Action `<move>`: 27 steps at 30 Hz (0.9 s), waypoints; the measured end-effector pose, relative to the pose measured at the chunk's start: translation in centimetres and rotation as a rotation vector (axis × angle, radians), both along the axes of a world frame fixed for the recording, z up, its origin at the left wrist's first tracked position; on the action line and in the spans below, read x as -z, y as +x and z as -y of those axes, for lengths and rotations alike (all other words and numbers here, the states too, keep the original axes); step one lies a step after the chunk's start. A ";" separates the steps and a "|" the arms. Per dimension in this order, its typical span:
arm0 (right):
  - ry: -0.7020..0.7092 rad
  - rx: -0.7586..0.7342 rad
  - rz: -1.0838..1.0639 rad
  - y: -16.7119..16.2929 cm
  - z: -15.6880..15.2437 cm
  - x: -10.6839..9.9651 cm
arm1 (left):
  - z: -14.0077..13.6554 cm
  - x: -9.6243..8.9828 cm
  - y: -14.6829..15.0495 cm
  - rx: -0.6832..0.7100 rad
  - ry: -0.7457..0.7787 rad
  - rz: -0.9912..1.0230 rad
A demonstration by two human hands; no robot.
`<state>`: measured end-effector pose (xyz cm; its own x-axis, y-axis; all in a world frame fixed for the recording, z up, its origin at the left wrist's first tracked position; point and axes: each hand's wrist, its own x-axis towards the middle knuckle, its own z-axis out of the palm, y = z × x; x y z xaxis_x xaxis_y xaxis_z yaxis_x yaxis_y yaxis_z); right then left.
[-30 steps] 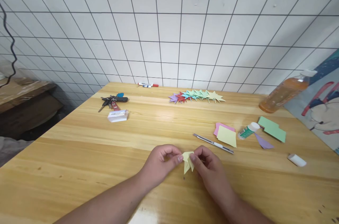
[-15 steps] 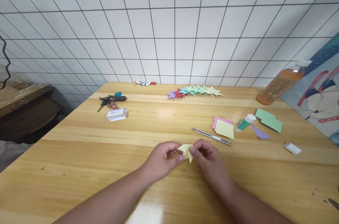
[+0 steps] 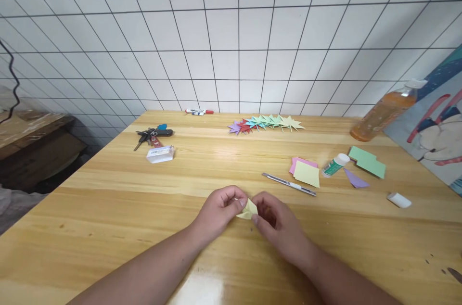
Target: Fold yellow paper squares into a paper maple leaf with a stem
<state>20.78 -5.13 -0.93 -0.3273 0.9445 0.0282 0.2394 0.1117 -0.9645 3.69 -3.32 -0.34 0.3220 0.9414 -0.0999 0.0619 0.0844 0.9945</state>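
Observation:
A small piece of folded yellow paper (image 3: 249, 210) is held between my two hands, just above the wooden table. My left hand (image 3: 222, 209) pinches its upper left part, thumb in front and fingers curled behind. At its right edge, my right hand (image 3: 279, 221) is closed, with the thumb tip on the paper's lower right corner; the curled fingers are partly hidden. Beyond my right hand lies a craft knife (image 3: 288, 184). A yellow paper sheet (image 3: 306, 174) rests on pink sheets (image 3: 296, 164) past the knife.
Folded paper leaves in several colours (image 3: 267, 123) line up near the tiled wall. To the right are a glue stick (image 3: 335, 165), green sheets (image 3: 367, 162), a purple paper piece (image 3: 356, 179), an eraser (image 3: 399, 200) and a bottle (image 3: 384, 111). Keys (image 3: 153, 136), a small box (image 3: 160, 154) and markers (image 3: 199, 112) lie left.
The folded yellow paper has been turned and shifted slightly left; its hanging point no longer shows. My left thumb has moved up over it, and my right hand has come slightly left.

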 end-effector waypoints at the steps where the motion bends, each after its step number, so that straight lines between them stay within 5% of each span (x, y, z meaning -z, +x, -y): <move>1: -0.006 0.013 -0.046 0.0 0.0 0.0 | 0.0 0.0 0.1 -0.006 0.003 -0.023; 7: -0.057 0.078 -0.046 0.1 -0.6 0.3 | 0.0 0.1 0.0 0.022 0.031 -0.023; 14: -0.104 0.231 -0.301 -0.1 -0.7 0.4 | 0.4 0.2 0.4 0.168 0.059 -0.110; 18: -0.169 0.227 -0.319 -0.1 -0.6 0.4 | 0.3 0.7 0.6 0.090 -0.004 -0.005; 27: 0.093 0.136 -0.142 0.5 -1.1 0.2 | 0.4 0.5 0.3 0.056 0.096 -0.143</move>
